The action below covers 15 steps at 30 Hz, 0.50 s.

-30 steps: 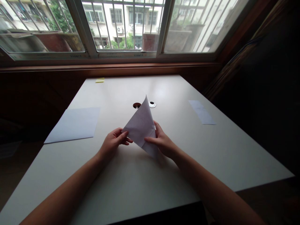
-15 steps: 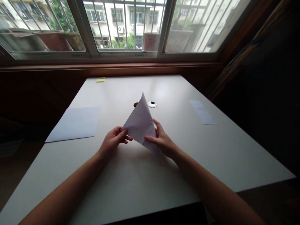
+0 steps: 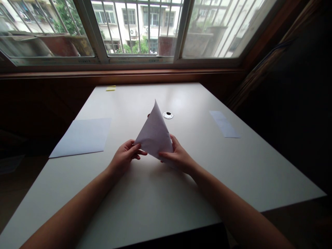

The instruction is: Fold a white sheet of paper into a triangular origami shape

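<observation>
A white tabletop (image 3: pixel 145 204) runs away from the viewer to a reddish-brown wooden windowsill (image 3: pixel 124 73), its far part glossy with daylight and its near part in softer shade. Above the middle of it, a folded sheet of white paper (image 3: pixel 154 135) is held up with one pointed corner toward the window (image 3: pixel 102 57). The left grip (image 3: pixel 126 154) pinches the paper's left corner between thumb and fingers; the right grip (image 3: pixel 178 155) is closed on its lower right side, thumb across the front and fingers behind. Past the paper, a round metal-coloured grommet (image 3: pixel 168 115) sits on the tabletop, and just left of it the edge of a dark hole (image 3: pixel 148 116) peeks out, mostly hidden by the sheet. Larger white paper (image 3: pixel 81 138) lies flat by the left edge, a narrow paper strip (image 3: pixel 224 124) lies toward the right edge, and yellow sticky notes (image 3: pixel 110 88) rest near the far left corner. Beyond the glass, metal bars (image 3: pixel 138 27) cross the view, with a grey planter (image 3: pixel 28 46) and a reddish pot (image 3: pixel 58 45) at the left, greenery, and a pale apartment building (image 3: pixel 162 7) opposite. The room's right side is deep in shadow.
</observation>
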Available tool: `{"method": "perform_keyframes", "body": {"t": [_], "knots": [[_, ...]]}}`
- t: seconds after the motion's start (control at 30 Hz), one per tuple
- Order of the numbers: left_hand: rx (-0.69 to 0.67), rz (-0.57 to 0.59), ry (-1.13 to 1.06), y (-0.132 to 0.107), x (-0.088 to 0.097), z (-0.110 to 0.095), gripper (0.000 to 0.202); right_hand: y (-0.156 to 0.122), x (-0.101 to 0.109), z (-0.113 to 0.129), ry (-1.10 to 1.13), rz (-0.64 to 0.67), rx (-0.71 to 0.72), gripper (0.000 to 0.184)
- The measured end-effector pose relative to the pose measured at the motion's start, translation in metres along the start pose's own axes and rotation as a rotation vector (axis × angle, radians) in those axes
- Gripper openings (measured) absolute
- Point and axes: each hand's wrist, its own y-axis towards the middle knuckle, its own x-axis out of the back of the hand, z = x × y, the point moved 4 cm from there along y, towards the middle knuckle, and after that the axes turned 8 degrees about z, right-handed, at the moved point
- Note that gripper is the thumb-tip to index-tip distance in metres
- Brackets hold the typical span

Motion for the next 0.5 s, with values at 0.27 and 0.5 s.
{"method": "perform_keyframes", "body": {"t": [0.27, 0.5], "knots": [[0.017, 0.028, 0.058, -0.0019, -0.0012, -0.0044, 0.027, 0.0007, 0.0041, 0.0027, -0.150, -0.004, 0.028, 0.087], [0.023, 0.055, 0.221, -0.0026, -0.0077, -0.0077, 0.032, 0.0002, 0.0033, 0.0028, -0.215, 0.016, 0.031, 0.089]]}}
